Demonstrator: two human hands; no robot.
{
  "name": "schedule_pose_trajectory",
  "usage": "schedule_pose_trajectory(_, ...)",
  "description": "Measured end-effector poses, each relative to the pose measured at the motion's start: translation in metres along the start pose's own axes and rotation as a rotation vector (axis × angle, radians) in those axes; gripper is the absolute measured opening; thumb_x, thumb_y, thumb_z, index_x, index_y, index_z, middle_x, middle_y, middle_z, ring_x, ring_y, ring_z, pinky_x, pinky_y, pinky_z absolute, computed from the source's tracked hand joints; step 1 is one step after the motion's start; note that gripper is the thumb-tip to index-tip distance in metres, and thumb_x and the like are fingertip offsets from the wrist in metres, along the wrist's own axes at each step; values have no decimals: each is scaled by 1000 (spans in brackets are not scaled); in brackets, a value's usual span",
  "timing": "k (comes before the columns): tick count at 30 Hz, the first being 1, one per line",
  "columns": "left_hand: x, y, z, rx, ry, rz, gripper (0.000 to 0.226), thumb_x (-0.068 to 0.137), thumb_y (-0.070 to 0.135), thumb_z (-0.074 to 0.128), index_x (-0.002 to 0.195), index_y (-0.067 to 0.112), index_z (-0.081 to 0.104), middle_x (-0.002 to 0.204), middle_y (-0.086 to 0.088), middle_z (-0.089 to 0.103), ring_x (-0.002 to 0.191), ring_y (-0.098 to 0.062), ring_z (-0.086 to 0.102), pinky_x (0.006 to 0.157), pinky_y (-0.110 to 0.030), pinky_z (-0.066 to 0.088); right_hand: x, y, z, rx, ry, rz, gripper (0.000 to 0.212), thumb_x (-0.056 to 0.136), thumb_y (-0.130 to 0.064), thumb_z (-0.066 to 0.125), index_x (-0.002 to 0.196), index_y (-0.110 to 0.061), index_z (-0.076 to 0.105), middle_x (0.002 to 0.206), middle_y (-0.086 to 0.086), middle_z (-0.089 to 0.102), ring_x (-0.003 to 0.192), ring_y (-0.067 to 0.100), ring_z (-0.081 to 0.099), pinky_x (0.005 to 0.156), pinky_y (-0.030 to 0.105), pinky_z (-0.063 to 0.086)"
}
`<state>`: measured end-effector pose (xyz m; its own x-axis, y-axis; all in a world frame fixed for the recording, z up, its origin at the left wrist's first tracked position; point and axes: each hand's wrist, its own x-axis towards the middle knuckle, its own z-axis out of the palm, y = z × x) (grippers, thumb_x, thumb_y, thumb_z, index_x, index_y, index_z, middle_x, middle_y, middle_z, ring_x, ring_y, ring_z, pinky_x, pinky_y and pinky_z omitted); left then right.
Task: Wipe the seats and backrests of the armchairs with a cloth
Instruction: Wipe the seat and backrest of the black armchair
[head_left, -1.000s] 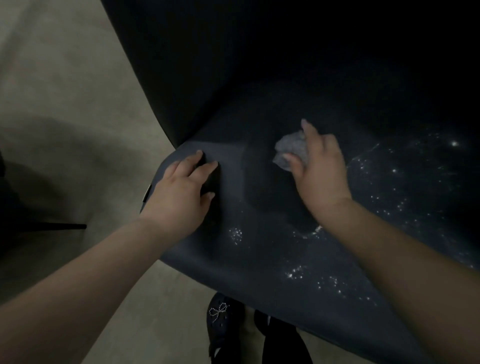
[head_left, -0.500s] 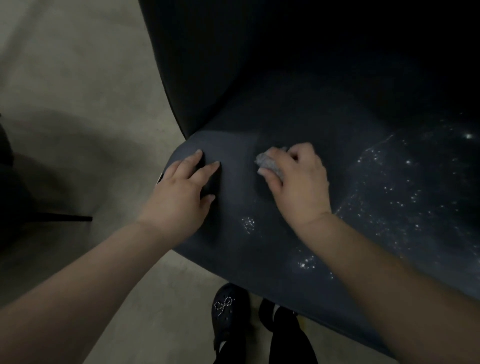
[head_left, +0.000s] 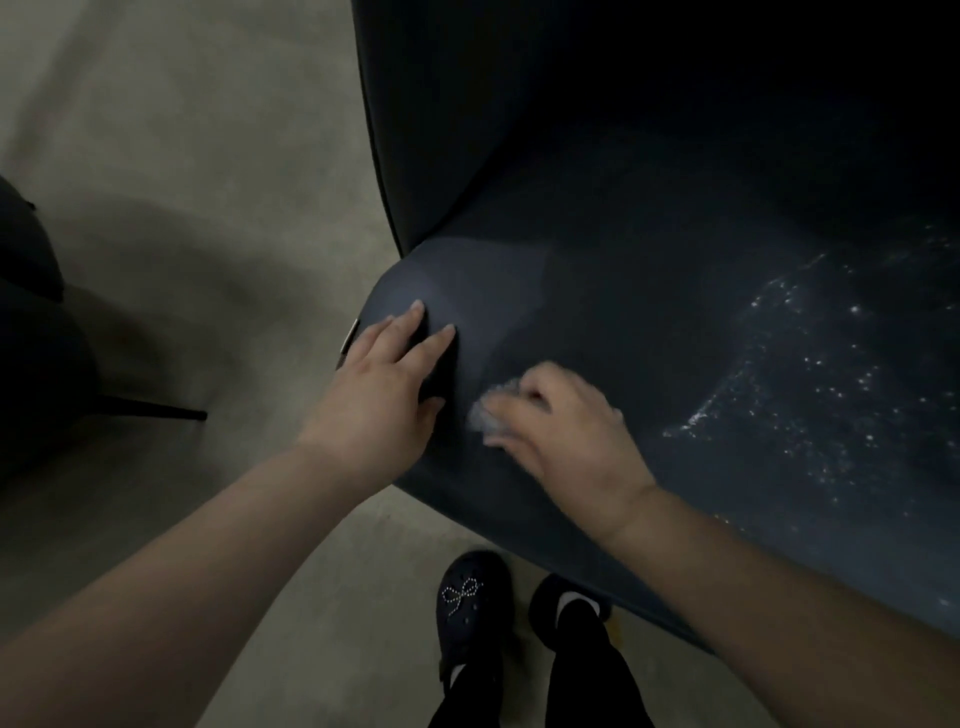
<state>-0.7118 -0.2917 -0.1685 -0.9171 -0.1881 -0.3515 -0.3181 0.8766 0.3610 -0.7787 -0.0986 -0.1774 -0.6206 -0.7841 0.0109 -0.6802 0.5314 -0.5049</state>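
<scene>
A dark blue armchair fills the right of the head view; its seat (head_left: 649, 332) spreads out in front of me and its backrest (head_left: 519, 104) rises behind, very dark. My right hand (head_left: 566, 431) presses a small grey cloth (head_left: 485, 418) onto the seat near the front left corner; the hand is motion-blurred and the cloth peeks out at its fingertips. Flat on the seat's left front corner lies my left hand (head_left: 384, 387), fingers spread and holding nothing. White specks (head_left: 810, 374) glitter on the right part of the seat.
The floor (head_left: 182, 208) is pale beige. At the far left stands another dark chair (head_left: 31, 322) with a thin black leg (head_left: 156, 412) reaching toward me. Below the seat's front edge are my dark shoes (head_left: 470, 603).
My right hand has dragged the cloth from the middle of the seat down and left toward the front corner, close to my left hand. The left hand has stayed put.
</scene>
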Motion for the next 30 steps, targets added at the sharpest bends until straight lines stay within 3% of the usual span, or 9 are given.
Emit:
schedule_pose_trajectory(6,-10,3,5,-15,-5,-21,72,91,27,59,152,29,22,162,1,4,146,-23,6,119,-34,11,16,42,-15,-10,275,273,24,81,-21,73,101,-6,69,92,15,51,80,31,55,72,44,52)
schedule_pose_trajectory(8,-10,6,6,-23,-1,-31,71,92,25,57,152,28,21,162,1,4,146,-22,5,120,-37,14,22,15,0,17,242,229,24,80,-22,73,100,-10,70,93,15,53,81,32,55,70,44,52)
schedule_pose_trajectory(10,-9,8,7,-28,5,-42,70,91,22,57,152,26,22,162,0,5,146,-23,7,119,-37,15,7,-7,11,20,92,49,26,79,-27,73,102,-16,69,91,11,53,79,29,54,65,42,51)
schedule_pose_trajectory(13,-10,9,7,-13,7,-41,70,90,22,59,151,24,26,161,-2,8,145,-26,9,119,-38,14,-17,11,-8,-1,-31,-97,28,78,-28,74,104,-22,66,87,10,53,73,30,53,59,40,50)
schedule_pose_trajectory(15,-10,11,6,13,3,-36,70,90,24,61,151,23,27,161,-2,9,146,-27,10,119,-39,15,-14,40,-25,-24,60,-56,21,83,-26,67,103,-18,63,87,14,52,74,32,53,61,42,50)
schedule_pose_trajectory(19,-5,21,4,26,5,-43,69,90,26,61,151,23,27,162,-1,8,146,-26,9,118,-43,19,19,62,-30,-46,242,236,26,85,-22,67,107,-10,69,98,17,51,88,35,54,75,47,50)
schedule_pose_trajectory(25,4,46,4,33,20,24,68,92,26,59,151,24,26,161,2,7,145,-22,8,117,-33,14,-43,32,-20,-61,-29,-114,17,84,-33,60,101,-29,60,87,1,51,77,22,51,60,31,43)
schedule_pose_trajectory(28,9,53,5,43,24,57,66,92,26,58,151,22,28,161,1,8,145,-23,8,112,-24,2,-48,86,-44,-257,99,-54,23,88,-48,54,90,-27,63,85,-6,53,77,16,51,66,32,46)
schedule_pose_trajectory(30,14,57,7,59,26,70,66,92,26,59,151,22,28,161,0,9,144,-24,9,111,-23,1,-34,105,-57,-178,187,121,27,89,-34,60,100,-12,68,94,6,52,84,22,52,74,41,49)
